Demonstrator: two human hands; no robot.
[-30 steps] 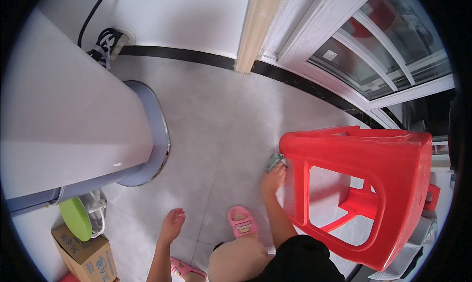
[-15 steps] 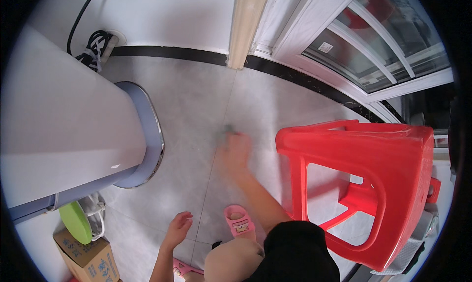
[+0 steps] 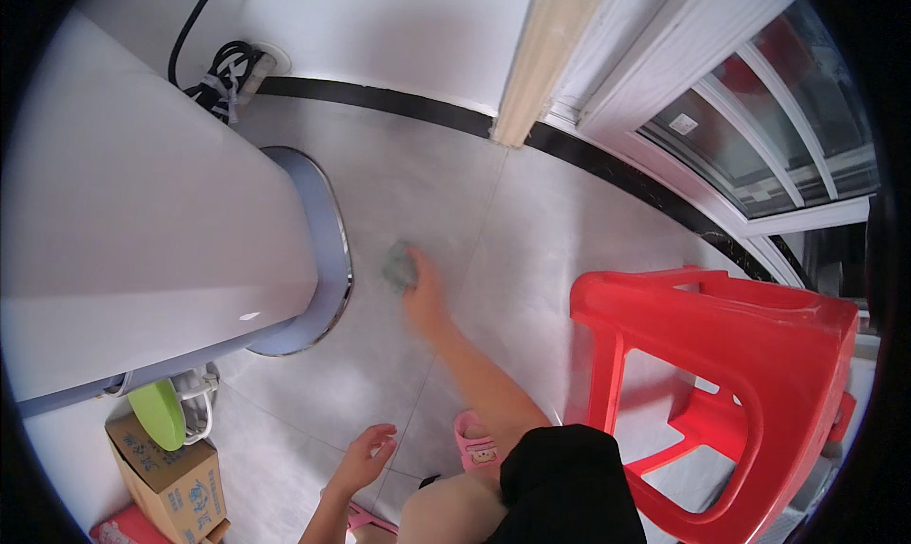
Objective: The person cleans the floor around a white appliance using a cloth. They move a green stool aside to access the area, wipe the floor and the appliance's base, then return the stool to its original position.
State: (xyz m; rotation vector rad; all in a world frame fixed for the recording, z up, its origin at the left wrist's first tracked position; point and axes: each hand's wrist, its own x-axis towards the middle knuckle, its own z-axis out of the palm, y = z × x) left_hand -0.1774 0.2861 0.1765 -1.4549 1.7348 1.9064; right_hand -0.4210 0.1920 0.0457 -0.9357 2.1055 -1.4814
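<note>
My right hand (image 3: 425, 288) reaches far forward, low over the grey tiled floor (image 3: 418, 188). Its fingers press on a crumpled grey-green cloth (image 3: 399, 267) that looks to lie against the tiles. To the left of that hand is the blue-grey base (image 3: 330, 250) of a large white appliance (image 3: 161, 221). My left hand (image 3: 367, 455) hovers above the floor near my feet, fingers loosely curled and apart, with nothing in it. Pink slippers (image 3: 477, 440) are on my feet, close to the left hand.
A red plastic stool (image 3: 731, 354) stands at the right. At the left are a cardboard box (image 3: 171, 478) and a green round object (image 3: 158, 415). Coiled black cable (image 3: 223, 74) hangs by the wall. A white-framed glass door (image 3: 740, 136) and wooden post (image 3: 536, 65) edge the far side.
My right hand has moved the cloth leftward, toward the appliance base. The whole view has shifted and tilted slightly. My left hand stays low near my feet.
</note>
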